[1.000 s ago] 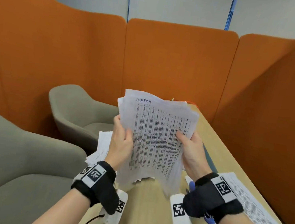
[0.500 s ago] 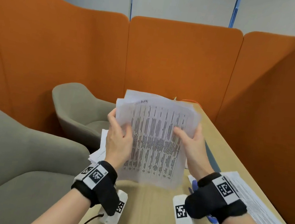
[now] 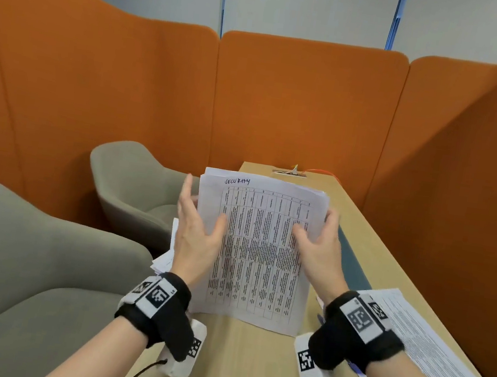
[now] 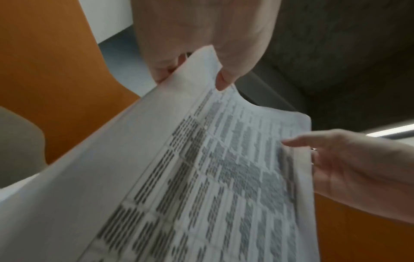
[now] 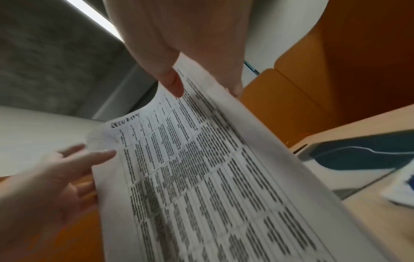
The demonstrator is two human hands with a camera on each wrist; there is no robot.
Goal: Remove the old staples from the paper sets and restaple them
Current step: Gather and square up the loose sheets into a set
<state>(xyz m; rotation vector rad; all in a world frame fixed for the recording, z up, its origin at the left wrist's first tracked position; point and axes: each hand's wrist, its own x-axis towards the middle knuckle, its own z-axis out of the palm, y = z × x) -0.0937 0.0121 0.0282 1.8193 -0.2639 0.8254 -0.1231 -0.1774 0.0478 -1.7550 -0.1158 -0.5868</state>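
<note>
A paper set point(image 3: 263, 254) printed with a dense table and the handwritten word "SECURITY" stands upright, its bottom edge on the wooden table point(image 3: 247, 367). My left hand point(image 3: 205, 204) holds its left edge, thumb on the front sheet and fingers stretched up behind. My right hand point(image 3: 315, 225) pinches the right edge, thumb in front and fingers behind. In the left wrist view the paper set point(image 4: 201, 177) runs between thumb and fingers; in the right wrist view the paper set point(image 5: 224, 177) does the same. No stapler or staple is plainly visible.
Another printed paper set point(image 3: 440, 359) lies flat at the right. Loose sheets point(image 3: 163, 259) lie at the table's left edge behind my left wrist. A dark teal item point(image 3: 352, 260) lies behind my right hand. Grey chairs point(image 3: 132, 185) stand left; orange partitions surround.
The sheets were held up, uneven and fanned. Now the stack is lower, its bottom edge on the table and its edges lined up; my left fingers have straightened.
</note>
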